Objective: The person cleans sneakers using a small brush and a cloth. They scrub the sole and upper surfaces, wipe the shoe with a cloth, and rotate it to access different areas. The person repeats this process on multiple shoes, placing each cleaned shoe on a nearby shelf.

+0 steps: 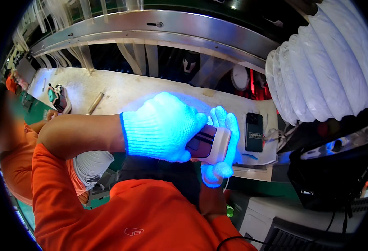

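Both my hands wear knit work gloves glowing bright blue under the light. Between them is a sneaker (212, 144) with a pale thick sole and a dark upper crossed by black stripes. My left hand (163, 127) covers one end of it, its fingers curled and pressed against the upper; part of the shoe is hidden beneath this glove. From the sole side, my right hand (230, 144) cups the shoe, with the fingers wrapped behind the sole and the thumb at its lower edge. The shoe is held above the near edge of the pale-covered workbench (129, 90).
A dark phone (254, 131) lies right of my hands. Farther left are a wooden-looking stick (95, 103) and another sneaker (59, 98), near a co-worker in orange (14, 167). Behind the bench runs a metal rail (154, 26) with plastic strips. A white duct (322, 67) hangs right, above a black bag (326, 180).
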{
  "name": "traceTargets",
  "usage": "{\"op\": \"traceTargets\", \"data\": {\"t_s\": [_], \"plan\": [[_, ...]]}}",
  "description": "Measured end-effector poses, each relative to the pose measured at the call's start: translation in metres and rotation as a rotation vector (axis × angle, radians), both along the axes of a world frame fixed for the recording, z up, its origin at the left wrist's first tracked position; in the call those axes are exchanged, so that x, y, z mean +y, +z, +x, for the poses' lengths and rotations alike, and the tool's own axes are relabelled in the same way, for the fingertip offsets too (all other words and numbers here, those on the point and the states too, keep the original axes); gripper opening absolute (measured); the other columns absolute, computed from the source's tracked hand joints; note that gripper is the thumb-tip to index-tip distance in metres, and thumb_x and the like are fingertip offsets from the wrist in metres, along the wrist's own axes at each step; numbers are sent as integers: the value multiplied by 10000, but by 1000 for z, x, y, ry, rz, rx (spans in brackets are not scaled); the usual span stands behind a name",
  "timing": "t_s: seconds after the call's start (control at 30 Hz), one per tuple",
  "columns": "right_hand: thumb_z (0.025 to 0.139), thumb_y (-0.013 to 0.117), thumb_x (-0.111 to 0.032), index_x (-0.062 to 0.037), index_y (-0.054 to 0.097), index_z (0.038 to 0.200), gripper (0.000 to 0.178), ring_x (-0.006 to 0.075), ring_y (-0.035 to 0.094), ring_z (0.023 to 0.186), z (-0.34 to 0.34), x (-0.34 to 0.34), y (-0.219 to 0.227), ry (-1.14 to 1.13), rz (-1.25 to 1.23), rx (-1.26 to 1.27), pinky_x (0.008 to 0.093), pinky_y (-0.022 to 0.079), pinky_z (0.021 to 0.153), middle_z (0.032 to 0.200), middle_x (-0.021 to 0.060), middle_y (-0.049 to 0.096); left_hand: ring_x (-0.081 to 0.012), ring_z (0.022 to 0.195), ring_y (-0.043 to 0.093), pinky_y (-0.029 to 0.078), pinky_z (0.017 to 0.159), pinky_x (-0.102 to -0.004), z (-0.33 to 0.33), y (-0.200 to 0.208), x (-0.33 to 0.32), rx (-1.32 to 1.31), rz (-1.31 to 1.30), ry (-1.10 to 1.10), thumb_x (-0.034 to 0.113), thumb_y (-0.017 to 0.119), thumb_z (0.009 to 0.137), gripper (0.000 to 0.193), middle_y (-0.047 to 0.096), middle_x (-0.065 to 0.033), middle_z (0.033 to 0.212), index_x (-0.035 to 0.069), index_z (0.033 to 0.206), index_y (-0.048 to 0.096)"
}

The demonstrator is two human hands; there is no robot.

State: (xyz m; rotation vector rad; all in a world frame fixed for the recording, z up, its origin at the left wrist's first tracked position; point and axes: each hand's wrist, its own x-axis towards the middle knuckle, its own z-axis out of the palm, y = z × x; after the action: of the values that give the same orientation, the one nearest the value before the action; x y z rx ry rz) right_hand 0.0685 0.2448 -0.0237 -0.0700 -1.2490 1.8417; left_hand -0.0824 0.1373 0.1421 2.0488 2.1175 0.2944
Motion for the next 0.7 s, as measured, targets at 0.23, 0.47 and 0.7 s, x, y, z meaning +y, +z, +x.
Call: {"op": "traceTargets", "data": {"t_s": [0.23,0.47,0.7], "plan": [[974,519,-886,48,232,1744,1244,440,282,1675,9,-7,20,-235,176,-137,597,248,1366,1810,256,272,-409,936,775,634,827,-512,8,3,-1,-17,-85,0,364,883,786,549,773,-201,1054,23,1185,723],[1108,515,-595,101,371,1676,910,445,438,1597,10,-17,24,-369,313,-207,567,382,1302,1755,278,380,-403,972,775,634,862,-503,2,-15,0,-24,-63,-9,318,871,784,514,774,-200,1082,29,1188,737],[1133,544,-389,122,484,1602,696,407,558,1497,27,-4,15,-458,699,-377,527,470,1236,1692,282,469,-394,923,773,630,799,-502,4,-10,-15,-24,-136,10,327,850,817,486,780,-187,1066,38,1192,740]]}}
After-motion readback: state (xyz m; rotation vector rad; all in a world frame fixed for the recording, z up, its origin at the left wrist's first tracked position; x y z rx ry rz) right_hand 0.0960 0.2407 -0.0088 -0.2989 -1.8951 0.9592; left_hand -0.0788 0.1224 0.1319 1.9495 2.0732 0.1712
